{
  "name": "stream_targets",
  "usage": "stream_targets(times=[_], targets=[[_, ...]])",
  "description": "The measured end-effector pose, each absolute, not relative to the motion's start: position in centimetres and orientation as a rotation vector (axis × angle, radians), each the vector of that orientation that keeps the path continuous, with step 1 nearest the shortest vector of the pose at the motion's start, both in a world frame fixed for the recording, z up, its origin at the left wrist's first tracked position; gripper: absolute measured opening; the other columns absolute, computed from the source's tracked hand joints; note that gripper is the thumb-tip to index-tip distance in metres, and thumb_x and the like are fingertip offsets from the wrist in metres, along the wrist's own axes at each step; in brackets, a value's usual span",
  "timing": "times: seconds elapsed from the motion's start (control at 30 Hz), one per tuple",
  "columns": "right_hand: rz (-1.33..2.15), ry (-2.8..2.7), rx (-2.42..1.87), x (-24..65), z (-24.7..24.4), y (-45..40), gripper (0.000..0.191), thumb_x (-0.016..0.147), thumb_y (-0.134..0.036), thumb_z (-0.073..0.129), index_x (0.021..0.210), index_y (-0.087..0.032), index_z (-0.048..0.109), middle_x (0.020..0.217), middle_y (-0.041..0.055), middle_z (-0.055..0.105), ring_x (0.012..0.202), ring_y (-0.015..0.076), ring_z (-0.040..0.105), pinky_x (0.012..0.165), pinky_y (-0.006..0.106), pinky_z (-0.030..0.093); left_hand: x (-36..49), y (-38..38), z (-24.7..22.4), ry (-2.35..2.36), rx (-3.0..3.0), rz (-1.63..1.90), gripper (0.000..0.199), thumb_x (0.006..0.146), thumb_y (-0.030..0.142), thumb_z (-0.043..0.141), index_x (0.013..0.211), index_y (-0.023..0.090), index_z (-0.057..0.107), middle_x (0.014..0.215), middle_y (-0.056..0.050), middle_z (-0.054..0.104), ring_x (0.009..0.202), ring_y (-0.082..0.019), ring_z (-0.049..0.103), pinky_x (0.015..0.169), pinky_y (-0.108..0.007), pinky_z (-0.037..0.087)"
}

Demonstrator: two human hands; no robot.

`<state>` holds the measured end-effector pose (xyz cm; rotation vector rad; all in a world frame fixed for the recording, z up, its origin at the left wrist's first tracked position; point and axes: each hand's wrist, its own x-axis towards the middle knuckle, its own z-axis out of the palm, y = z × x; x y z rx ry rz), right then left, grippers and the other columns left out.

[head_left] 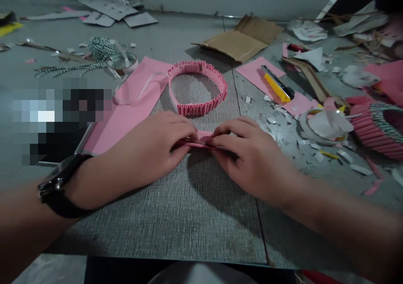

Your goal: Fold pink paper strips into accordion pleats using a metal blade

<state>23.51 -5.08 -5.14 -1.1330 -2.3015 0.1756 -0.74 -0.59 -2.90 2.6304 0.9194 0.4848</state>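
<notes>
Near the middle of the surface [163, 233], the left hand [147, 153] and right hand [248, 158] pinch one folded pink paper strip [201, 138] between their fingers [185, 129]. Light, thin and soft, it creases easily; hold it along the folded edges. One pleated paper ring [197, 108] lies just beyond.

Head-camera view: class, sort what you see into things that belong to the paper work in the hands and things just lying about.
Belonging to the work: left hand, right hand, folded pink paper strip, pleated pink paper ring, pink paper sheet.

Lying about: yellow utility knife, cardboard flap, twisted twine, tape roll.
</notes>
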Motion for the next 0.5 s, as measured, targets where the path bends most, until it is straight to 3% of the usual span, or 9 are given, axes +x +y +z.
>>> stream_targets(times=[0.13,0.33,0.5], targets=[[0.220,-2.314,-1.136,23.58,-5.26,-4.99,0.019,0.104,-0.012,0.066,0.100,-0.016,0.084,0.102,0.0126,0.080,0.096,0.0284,0.069,0.089,0.046,0.059,-0.76,-0.56,-3.00,0.838,2.684,0.466,0.020,0.109,0.030,0.067,0.113,0.017,0.082,0.115,-0.009,0.084,0.108,-0.028,0.077,0.096,-0.044,0.057],[0.326,-2.307,-1.150,23.58,-5.26,-4.90,0.012,0.105,-0.022,0.074,0.103,-0.017,0.084,0.105,0.0122,0.079,0.101,0.0299,0.070,0.093,0.047,0.058,-0.85,-0.72,-3.00,0.787,2.738,0.458,0.023,0.110,0.023,0.062,0.116,0.021,0.084,0.111,-0.007,0.085,0.100,-0.026,0.076,0.091,-0.041,0.057],[0.346,-2.313,-1.131,23.42,-5.07,-5.13,0.017,0.108,-0.018,0.069,0.112,-0.016,0.085,0.102,0.0114,0.077,0.098,0.0285,0.068,0.089,0.046,0.057,-0.85,-0.80,-2.87,0.824,2.746,0.395,0.023,0.109,0.022,0.062,0.105,0.023,0.085,0.104,-0.006,0.084,0.096,-0.025,0.074,0.087,-0.039,0.054]])
